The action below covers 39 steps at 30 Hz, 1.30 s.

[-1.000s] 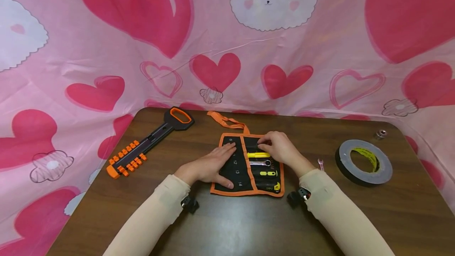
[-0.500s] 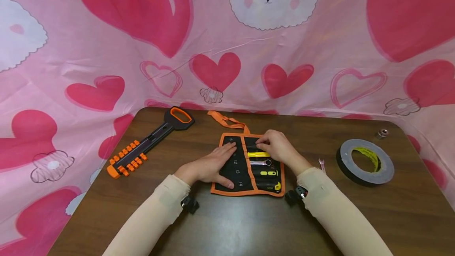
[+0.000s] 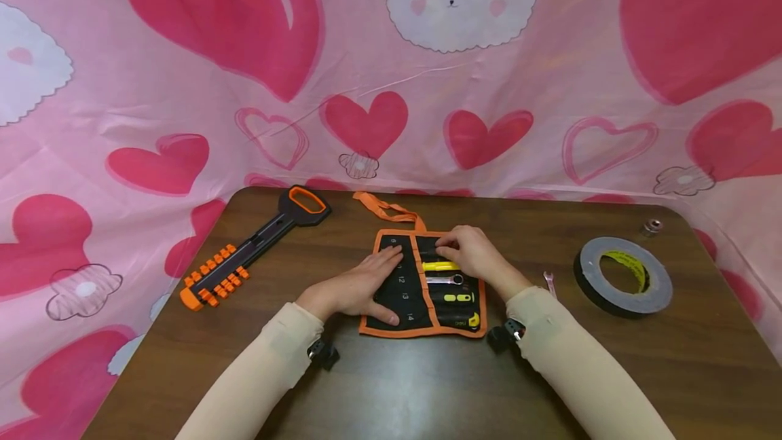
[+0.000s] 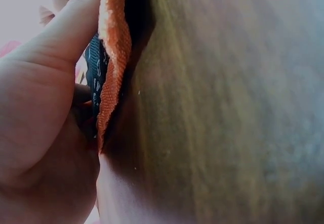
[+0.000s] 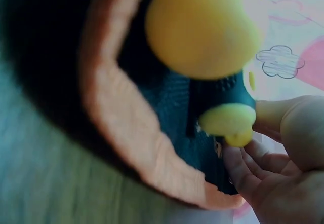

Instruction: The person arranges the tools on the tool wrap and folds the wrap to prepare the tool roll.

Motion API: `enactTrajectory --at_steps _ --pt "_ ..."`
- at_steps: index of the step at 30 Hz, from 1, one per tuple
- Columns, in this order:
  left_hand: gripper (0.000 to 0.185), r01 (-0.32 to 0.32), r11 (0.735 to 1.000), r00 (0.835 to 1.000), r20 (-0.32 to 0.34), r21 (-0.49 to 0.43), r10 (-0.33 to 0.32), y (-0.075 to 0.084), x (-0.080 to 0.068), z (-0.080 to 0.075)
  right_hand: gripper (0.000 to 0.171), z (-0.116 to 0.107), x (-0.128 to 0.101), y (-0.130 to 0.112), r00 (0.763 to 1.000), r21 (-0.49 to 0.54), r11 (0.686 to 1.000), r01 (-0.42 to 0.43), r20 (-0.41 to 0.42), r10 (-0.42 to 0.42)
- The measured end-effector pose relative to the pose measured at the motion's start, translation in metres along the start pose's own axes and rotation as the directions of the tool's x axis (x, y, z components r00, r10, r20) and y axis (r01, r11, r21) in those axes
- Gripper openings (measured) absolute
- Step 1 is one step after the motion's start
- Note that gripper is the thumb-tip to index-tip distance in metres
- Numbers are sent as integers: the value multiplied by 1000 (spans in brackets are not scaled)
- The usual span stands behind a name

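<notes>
A black tool roll (image 3: 406, 307) with orange edging lies spread on the table, numbers printed down its left panel. My left hand (image 3: 357, 285) rests flat on that panel, fingers straight and thumb apart. In the left wrist view the roll's orange edge (image 4: 114, 72) passes beside the thumb. My right hand (image 3: 479, 255) is at the top slot of the right column, fingers bent and fingertips together; I cannot tell what they pinch. Below it sit a yellow screwdriver handle (image 3: 440, 266), a ring-ended wrench (image 3: 446, 280) and yellow-and-black handles (image 3: 458, 298). Rounded yellow handle ends (image 5: 202, 29) loom in the right wrist view.
An orange strap (image 3: 387, 208) trails off the roll's far edge. To the left lies a black bar (image 3: 259, 240) with orange clips and a loop handle. Right of the hands are a small wrench (image 3: 550, 282), a grey tape roll (image 3: 592, 280) and a metal socket (image 3: 652, 225).
The head view has shifted slightly, moving everything a little left in it. My right fingertips have edged slightly along the top slot. My left hand stays flat on the roll.
</notes>
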<state>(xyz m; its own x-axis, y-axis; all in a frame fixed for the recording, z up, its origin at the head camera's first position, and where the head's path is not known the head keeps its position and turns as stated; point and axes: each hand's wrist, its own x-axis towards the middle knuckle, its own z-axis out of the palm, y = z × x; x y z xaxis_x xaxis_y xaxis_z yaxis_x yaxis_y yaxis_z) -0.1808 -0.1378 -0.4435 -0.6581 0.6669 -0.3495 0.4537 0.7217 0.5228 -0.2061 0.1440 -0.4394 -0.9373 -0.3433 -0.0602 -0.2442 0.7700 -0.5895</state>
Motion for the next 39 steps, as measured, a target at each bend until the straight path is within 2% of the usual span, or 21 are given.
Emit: enactTrajectory --at_steps 4,8,20,29,33,39 --pt "120 -6 1000 1000 -5 1 6 -1 -1 1 29 -4 -7 4 1000 12 1000 -15 9 15" --pt "121 -14 1000 1000 -10 11 14 -2 -3 5 29 -8 -20 11 1000 16 1000 2 -22 -2" --pt "120 -46 999 999 -15 12 46 -3 -3 6 20 -27 -64 28 993 2 1000 18 -117 -17" --pt "124 -67 997 997 -33 -22 67 -11 1 8 16 -39 -89 37 988 -7 1000 -23 -155 21" --pt "122 -47 999 999 -19 -7 46 -3 -1 3 15 -42 -98 41 984 -11 999 -32 -178 30" --pt "122 -39 999 999 -24 23 40 0 -1 1 15 -46 -108 48 980 -13 999 -50 -191 46"
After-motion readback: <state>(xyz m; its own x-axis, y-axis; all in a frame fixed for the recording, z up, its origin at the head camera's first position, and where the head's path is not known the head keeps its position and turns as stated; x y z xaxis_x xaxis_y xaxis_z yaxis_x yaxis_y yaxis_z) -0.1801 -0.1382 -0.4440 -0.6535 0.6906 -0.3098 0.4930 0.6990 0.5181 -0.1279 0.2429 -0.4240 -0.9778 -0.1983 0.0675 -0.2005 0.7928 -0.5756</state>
